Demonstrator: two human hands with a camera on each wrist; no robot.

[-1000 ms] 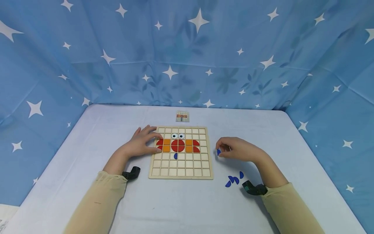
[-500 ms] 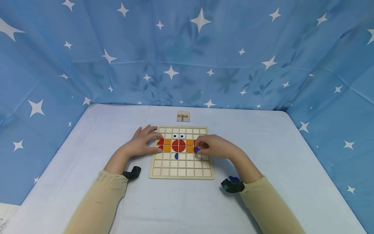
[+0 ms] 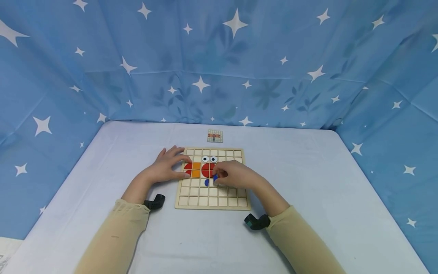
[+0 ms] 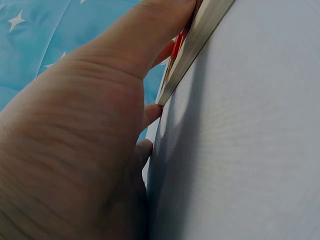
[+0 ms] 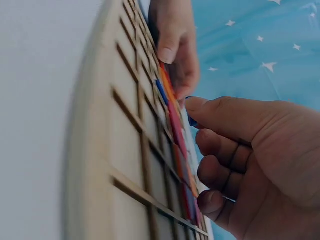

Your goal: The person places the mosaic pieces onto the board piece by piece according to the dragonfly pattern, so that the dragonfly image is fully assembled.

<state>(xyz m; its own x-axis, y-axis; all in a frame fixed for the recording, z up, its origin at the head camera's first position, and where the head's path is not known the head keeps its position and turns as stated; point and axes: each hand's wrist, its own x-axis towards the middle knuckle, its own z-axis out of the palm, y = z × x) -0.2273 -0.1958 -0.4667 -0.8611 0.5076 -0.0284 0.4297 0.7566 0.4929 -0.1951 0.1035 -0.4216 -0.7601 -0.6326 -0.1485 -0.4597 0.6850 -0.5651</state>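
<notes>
A square wooden grid board (image 3: 213,200) lies flat on the table. My left hand (image 3: 164,167) rests over its left edge, thumb and a fingertip touching it beside the red pieces (image 3: 188,166). Between the thumb and fingers of my right hand (image 3: 236,175) I pinch a blue half-round piece (image 5: 192,121), held over the board's middle. Just left of it, another blue half-round piece (image 3: 207,182) sits in a cell below the red circle (image 3: 206,170). Two eye pieces (image 3: 209,159) sit above that circle. Orange squares (image 3: 196,169) flank it on the left; my right hand hides the right side.
A small pattern card (image 3: 215,136) lies behind the board. White cloth (image 3: 164,243) covers the table, and a blue star-print curtain (image 3: 273,76) hangs around its back and sides. The loose blue pieces on the right are hidden behind my right arm.
My right hand has moved left from beside the board to over its middle, carrying the blue half-round piece. My left hand stays in place on the board's left edge.
</notes>
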